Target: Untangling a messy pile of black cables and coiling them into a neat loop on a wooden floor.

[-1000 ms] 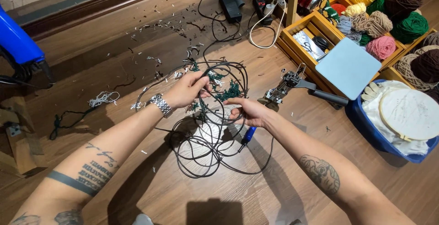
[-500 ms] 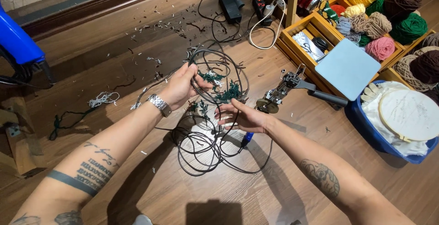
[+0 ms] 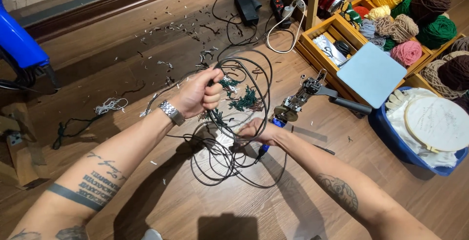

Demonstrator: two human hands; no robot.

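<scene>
Wooden floor [image 3: 146, 35] carries a limp, light cable tangle [image 3: 234, 137]. Left hand [image 3: 198, 93] fists its upper loops; right hand [image 3: 256, 131] pinches lower strands. Best gripped by bunched loops.

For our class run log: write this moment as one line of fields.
left hand: gripping black cable loops | right hand: holding the loops lower down | surface: wooden floor | nearby: yarn balls

Both hands [image 3: 202, 93] grip tangled black cord [image 3: 244, 118] — floor littered.
</scene>
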